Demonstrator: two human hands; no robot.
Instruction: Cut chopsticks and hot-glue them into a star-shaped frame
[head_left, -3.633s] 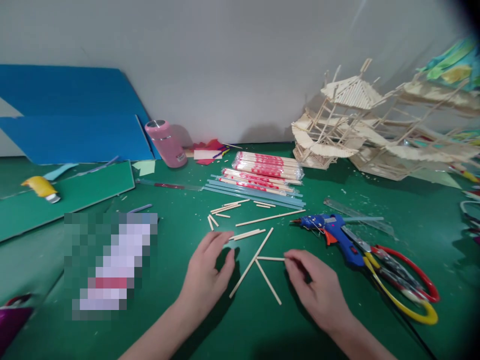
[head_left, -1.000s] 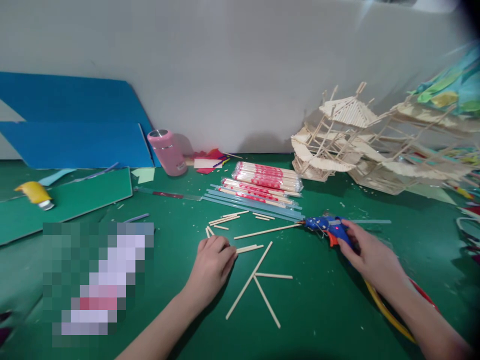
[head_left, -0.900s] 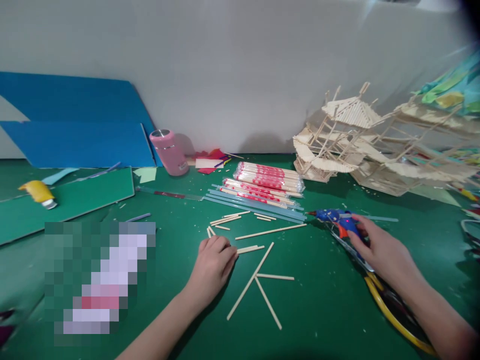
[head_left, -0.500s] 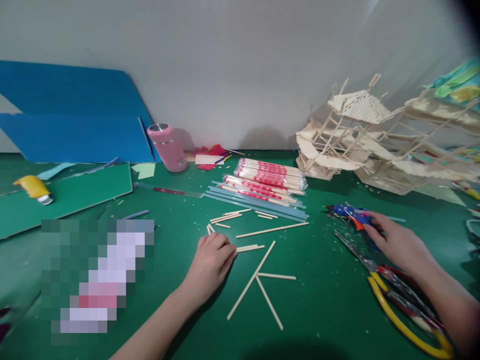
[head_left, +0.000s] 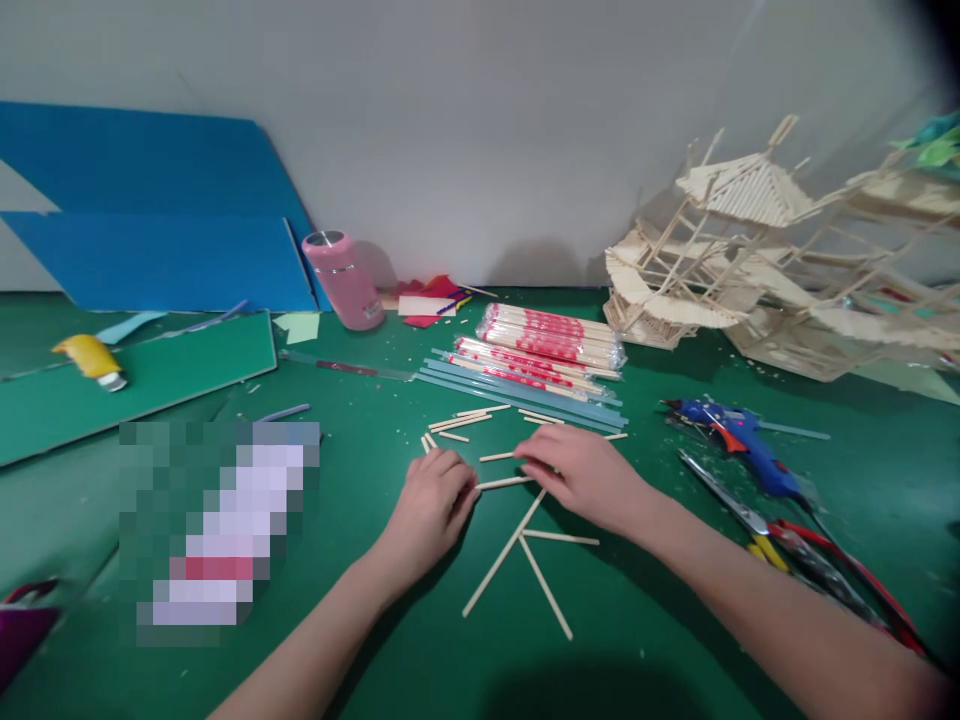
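Wooden K [head_left: 493, 571]: upper stick [head_left: 496, 457] and lower stick [head_left: 504, 483] toward its eleven o'clock.
Left hand [head_left: 437, 497]: pinching lower stick's end; we should anchor it.
Right hand [head_left: 583, 472]: pinching upper stick; we should grip lightly.

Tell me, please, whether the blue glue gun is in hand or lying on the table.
On the table: the glue gun lies there untouched, while the right hand and left hand are at the thin sticks.

Left hand [head_left: 437, 502] touching lower stick [head_left: 501, 484]; right hand [head_left: 589, 478] pinching upper stick [head_left: 496, 457]; glue gun [head_left: 757, 455] near scissors [head_left: 727, 497].
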